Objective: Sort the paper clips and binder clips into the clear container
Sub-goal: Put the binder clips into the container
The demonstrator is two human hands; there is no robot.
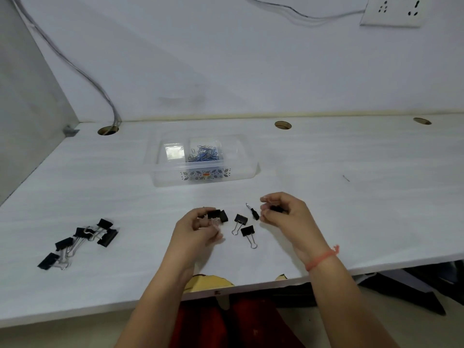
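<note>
A clear container with dividers sits at the middle of the white desk; a heap of blue paper clips fills its middle compartment. My left hand is closed around black binder clips. My right hand grips another black binder clip. Between my hands lie three loose black binder clips. A pile of several larger binder clips lies at the left of the desk.
The white desk has three cable holes along its back edge, with cables running down into the left one. A wall socket is at the upper right. The desk's front edge runs just below my wrists.
</note>
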